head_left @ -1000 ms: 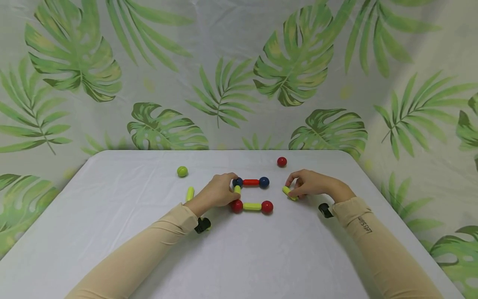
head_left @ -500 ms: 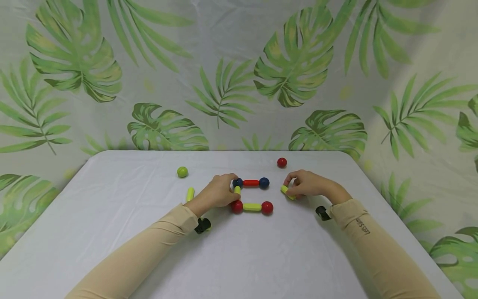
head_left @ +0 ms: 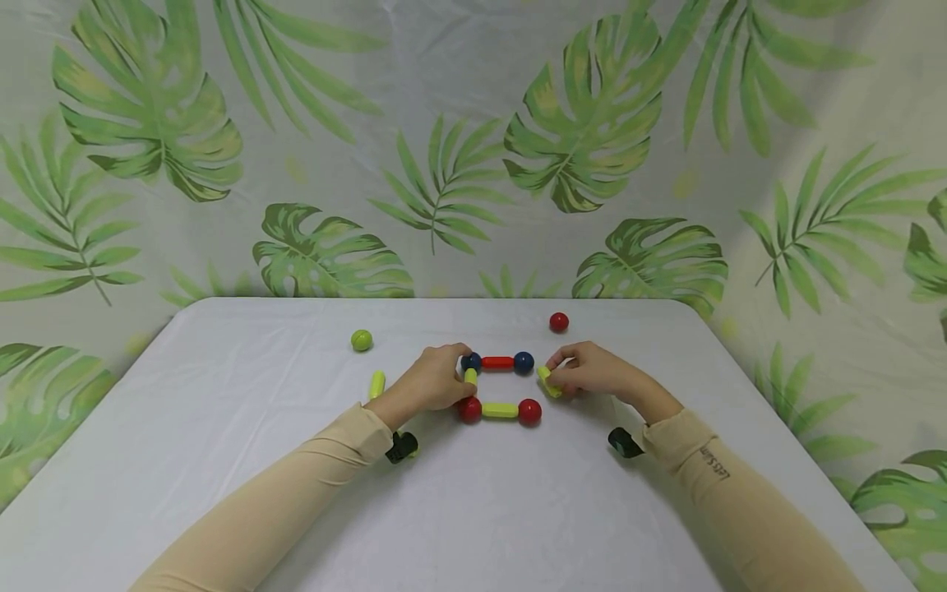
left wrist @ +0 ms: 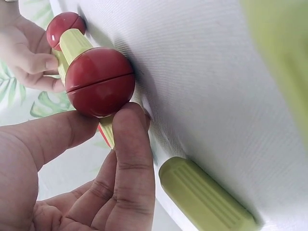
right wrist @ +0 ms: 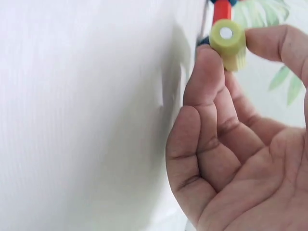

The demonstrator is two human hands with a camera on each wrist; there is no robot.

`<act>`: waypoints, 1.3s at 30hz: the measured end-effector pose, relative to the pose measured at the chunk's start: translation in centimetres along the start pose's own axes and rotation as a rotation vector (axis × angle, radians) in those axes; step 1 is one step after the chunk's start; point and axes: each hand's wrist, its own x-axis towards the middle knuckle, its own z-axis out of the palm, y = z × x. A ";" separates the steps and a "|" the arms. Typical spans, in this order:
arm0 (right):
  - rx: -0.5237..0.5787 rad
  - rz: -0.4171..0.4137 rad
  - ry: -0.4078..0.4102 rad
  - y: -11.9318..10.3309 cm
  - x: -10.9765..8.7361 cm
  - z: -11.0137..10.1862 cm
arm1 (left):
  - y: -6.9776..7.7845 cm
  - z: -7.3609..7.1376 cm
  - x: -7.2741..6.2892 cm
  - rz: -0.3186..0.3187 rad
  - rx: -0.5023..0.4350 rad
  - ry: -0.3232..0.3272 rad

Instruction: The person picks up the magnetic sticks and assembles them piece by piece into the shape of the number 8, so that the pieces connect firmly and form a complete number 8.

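Note:
My left hand point(head_left: 432, 380) pinches the left side of a three-sided toy frame, at a yellow-green magnetic rod point(head_left: 470, 376) between a blue ball point(head_left: 472, 362) and a red ball point(left wrist: 100, 82). A red rod point(head_left: 497, 363) runs from that blue ball to a second blue ball point(head_left: 523, 363). Along the near side, another yellow-green rod point(head_left: 499, 410) links the red ball to a second red ball point(head_left: 529, 411). My right hand point(head_left: 595, 374) holds a loose yellow-green rod point(right wrist: 228, 41) between thumb and fingers, just right of the frame's open side. A silver disc shows at its end.
A loose red ball point(head_left: 558, 322) lies toward the back right of the white table point(head_left: 510, 510). On the left are a yellow-green ball point(head_left: 361, 340) and a loose yellow-green rod point(head_left: 377, 384). Another yellow-green piece is mostly hidden beneath the left wrist camera point(head_left: 402, 446).
My right hand has moved left with its yellow-green rod, closer to the frame's open side, and the rod has turned steeper. The left hand and the frame have stayed put.

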 end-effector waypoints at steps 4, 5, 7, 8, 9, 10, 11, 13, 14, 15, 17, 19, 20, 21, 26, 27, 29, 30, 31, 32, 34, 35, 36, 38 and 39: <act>0.039 0.041 0.022 -0.6 0.1 0.8 | 0.0 0.0 0.0 -0.004 0.000 0.000; 0.045 0.052 0.025 -0.8 0.1 1.0 | 0.0 0.0 0.0 -0.004 0.000 0.000; 0.061 0.070 0.036 -1.0 0.2 1.4 | 0.0 0.0 0.0 -0.004 0.000 0.001; 0.063 0.075 0.040 -1.0 0.2 1.6 | 0.0 0.0 0.0 -0.003 -0.001 0.001; 0.066 0.080 0.045 -1.1 0.3 1.8 | 0.0 0.0 0.0 -0.002 0.000 0.002; 0.065 0.082 0.050 -1.2 0.2 1.9 | 0.0 0.0 0.0 -0.002 0.001 0.003; 0.069 0.088 0.057 -1.3 0.2 2.1 | 0.0 0.0 0.0 -0.001 0.001 0.004; 0.076 0.092 0.068 -1.4 0.3 2.3 | 0.1 0.0 0.0 -0.002 0.003 0.004; 0.080 0.096 0.074 -1.4 0.2 2.4 | 0.1 0.0 0.0 -0.003 0.003 0.003; 0.086 0.100 0.078 -1.5 0.2 2.5 | 0.1 0.0 0.0 -0.004 0.003 0.003; 0.094 0.106 0.089 -1.6 0.2 2.7 | 0.1 0.0 0.0 -0.005 0.001 0.002; 0.093 0.110 0.097 -1.8 0.0 2.8 | 0.1 0.0 0.0 -0.005 0.000 0.001; 0.093 0.116 0.100 -1.8 0.1 2.8 | 0.1 0.0 0.0 -0.005 0.000 0.000; 0.090 0.121 0.104 -1.9 0.1 2.9 | 0.0 0.0 0.0 -0.004 0.000 0.001; 0.079 0.136 0.110 -2.0 0.2 3.2 | -0.1 0.0 0.1 0.000 0.003 0.002; 0.080 0.138 0.111 -2.0 0.3 3.3 | -0.1 0.0 0.1 0.001 0.004 0.003; 0.079 0.139 0.112 -2.0 0.2 3.3 | -0.1 0.0 0.1 0.002 0.004 0.003; 0.079 0.141 0.112 -2.0 0.2 3.3 | -0.1 0.0 0.1 0.002 0.003 0.004; 0.080 0.144 0.113 -2.0 0.3 3.4 | -0.1 0.0 0.1 0.003 0.003 0.004; 0.082 0.147 0.113 -2.0 0.3 3.4 | -0.1 0.0 0.1 0.003 0.003 0.005; 0.081 0.149 0.115 -2.0 0.3 3.4 | -0.1 0.1 0.1 0.004 0.004 0.005; 0.082 0.152 0.117 -2.1 0.3 3.4 | -0.1 0.1 0.1 0.004 0.005 0.005; 0.082 0.155 0.119 -2.1 0.4 3.5 | -0.1 0.1 0.1 0.005 0.006 0.006; 0.077 0.157 0.121 -2.1 0.4 3.6 | -0.1 0.1 0.1 0.007 0.008 0.007; 0.077 0.159 0.121 -2.1 0.4 3.6 | -0.1 0.1 0.1 0.007 0.009 0.007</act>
